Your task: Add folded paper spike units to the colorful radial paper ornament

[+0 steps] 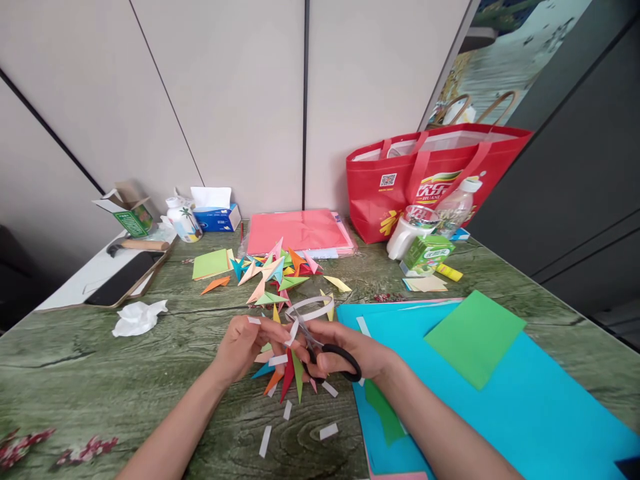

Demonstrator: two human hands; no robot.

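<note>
My right hand [345,350] is closed round black-handled scissors [345,360], their blades pointing up and left at a white tape strip [293,331]. My left hand [250,343] pinches this strip. A small white piece [254,321] sticks to a left finger, and another white piece [279,360] lies across the lower fingers. Just beyond the fingertips is a thin white tape roll [317,312]. Beneath my hands, folded paper points [287,377] in red, green, blue and orange fan out. Several short white pieces [265,441] lie scattered on the table nearby.
A pile of folded paper pieces [275,270] lies ahead. Blue sheets [480,400] with a green square [477,339] cover the right side. Behind stand a red bag [375,200], a green box [427,255] and a white mug [401,239]. Crumpled tissue [139,319] and a phone [123,279] are left.
</note>
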